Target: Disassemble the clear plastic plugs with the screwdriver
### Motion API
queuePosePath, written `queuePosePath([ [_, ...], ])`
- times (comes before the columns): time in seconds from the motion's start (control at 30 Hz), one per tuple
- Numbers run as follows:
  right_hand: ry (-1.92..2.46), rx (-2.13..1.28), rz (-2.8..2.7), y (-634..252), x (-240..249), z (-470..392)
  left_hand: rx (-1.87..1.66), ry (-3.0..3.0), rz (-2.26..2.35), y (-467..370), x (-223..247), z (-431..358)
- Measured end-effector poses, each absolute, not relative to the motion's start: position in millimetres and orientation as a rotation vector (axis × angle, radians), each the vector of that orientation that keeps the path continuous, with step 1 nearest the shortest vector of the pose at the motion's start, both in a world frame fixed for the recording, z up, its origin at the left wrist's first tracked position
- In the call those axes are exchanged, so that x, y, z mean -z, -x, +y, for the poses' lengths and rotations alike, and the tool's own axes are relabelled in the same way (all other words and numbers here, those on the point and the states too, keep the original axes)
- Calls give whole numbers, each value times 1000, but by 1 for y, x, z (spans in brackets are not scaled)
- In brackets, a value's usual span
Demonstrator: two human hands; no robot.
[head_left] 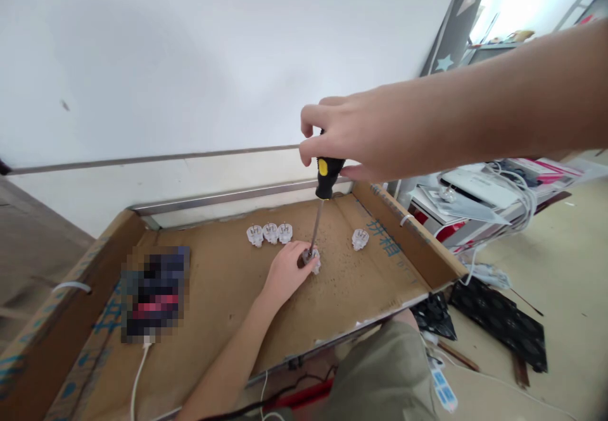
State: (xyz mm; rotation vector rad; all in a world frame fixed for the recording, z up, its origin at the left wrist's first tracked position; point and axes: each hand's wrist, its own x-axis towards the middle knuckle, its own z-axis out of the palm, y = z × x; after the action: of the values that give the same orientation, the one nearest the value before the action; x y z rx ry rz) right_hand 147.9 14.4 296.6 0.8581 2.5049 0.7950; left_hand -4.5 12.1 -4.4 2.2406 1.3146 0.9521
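My right hand (332, 136) is closed around the black and yellow handle of a screwdriver (329, 177), which stands nearly upright. Its metal shaft runs down to a clear plastic power plug (315, 263) on the cardboard. My left hand (289, 269) pinches that plug and steadies it at the screwdriver's tip. The exact contact of tip and plug is too small to make out. Three similar clear plugs (270, 232) stand in a row behind my left hand, prongs up. One more plug (360, 238) sits apart on the right.
The cardboard-lined tray (228, 320) has raised sides and dark specks around the plug. A pixelated device (156, 294) with a white cable (139, 370) lies at left. White wall behind. Boxes and coiled cables (517, 187) are at right; a black panel (498, 323) lies on the floor.
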Motion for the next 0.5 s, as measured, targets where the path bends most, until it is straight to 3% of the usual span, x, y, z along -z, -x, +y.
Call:
queuePosePath([
  [0.17,-843,-934,2267,-151,-300,10,-949,-2242,1311,5,7,13],
  [0.5,-893,-941,2334,-172,-301,8,-975,-2216,1348,4,9,15],
])
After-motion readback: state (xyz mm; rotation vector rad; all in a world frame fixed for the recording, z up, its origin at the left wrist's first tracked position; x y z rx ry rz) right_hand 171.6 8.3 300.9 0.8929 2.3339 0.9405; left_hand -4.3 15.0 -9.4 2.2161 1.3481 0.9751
